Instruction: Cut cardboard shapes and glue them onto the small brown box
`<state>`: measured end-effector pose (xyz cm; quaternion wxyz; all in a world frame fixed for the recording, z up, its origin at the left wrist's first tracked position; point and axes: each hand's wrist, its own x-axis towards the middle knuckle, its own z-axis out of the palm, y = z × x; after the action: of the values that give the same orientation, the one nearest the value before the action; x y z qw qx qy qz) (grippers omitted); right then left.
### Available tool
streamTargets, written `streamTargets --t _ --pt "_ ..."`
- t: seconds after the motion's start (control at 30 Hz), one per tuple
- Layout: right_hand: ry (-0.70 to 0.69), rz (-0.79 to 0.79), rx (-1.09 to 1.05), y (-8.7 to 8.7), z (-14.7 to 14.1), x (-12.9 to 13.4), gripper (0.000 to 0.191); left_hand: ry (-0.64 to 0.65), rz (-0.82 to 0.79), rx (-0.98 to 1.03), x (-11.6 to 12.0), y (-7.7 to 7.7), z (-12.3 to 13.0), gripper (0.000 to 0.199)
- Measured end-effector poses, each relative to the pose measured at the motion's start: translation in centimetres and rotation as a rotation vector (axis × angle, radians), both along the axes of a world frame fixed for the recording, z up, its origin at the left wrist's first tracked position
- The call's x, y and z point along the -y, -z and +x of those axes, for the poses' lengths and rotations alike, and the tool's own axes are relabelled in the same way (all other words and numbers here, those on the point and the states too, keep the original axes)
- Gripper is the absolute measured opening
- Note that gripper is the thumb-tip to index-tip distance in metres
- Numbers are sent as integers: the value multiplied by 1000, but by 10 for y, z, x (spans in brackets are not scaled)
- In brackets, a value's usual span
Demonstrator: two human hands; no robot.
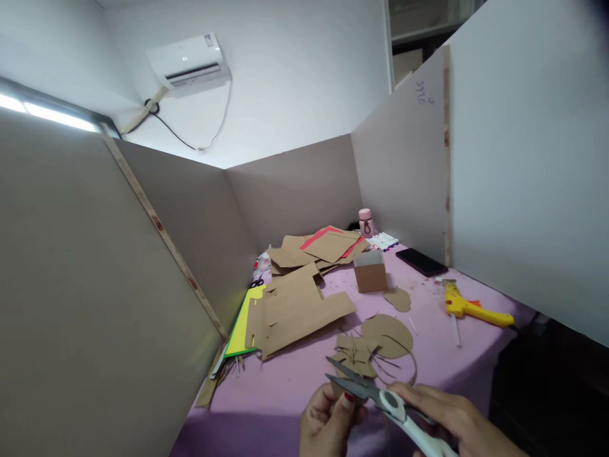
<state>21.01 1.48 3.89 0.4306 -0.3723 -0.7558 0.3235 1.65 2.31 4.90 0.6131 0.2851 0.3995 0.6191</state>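
Observation:
Near the front edge of the table, my right hand [450,412] is closed round the white handles of a pair of scissors [392,404]. The grey blades are parted and point left, over my left hand [329,422]. My left hand pinches a small brown cardboard piece [340,390] between thumb and fingers, close under the blades; most of the piece is hidden. Just beyond the blades lie cut cardboard scraps [354,352] with thin slivers, beside a round cardboard piece [387,335].
A large cardboard sheet [295,311] overlaps a yellow sheet [243,327] at left. Farther back are a small open box [371,276], stacked cardboard [328,244] and a pink bottle [365,222]. A phone [421,261] and yellow glue gun [480,311] lie right. Partition panels [295,190] surround the table.

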Motion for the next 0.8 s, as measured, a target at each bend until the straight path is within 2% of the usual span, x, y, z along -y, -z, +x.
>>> streamTargets --t 0.13,0.27,0.57,0.8 --pt "-36 -50 24 -2 2 -11 48 16 34 -49 -13 7 2 31" --pt "-52 -82 45 4 3 -23 36 40 47 -50 -25 13 5 31" --pt "-84 -144 35 10 7 -28 45 109 20 -99 -37 27 0 33" --pt "-86 -196 31 12 8 -33 47 169 -13 -126 -43 26 -3 33"
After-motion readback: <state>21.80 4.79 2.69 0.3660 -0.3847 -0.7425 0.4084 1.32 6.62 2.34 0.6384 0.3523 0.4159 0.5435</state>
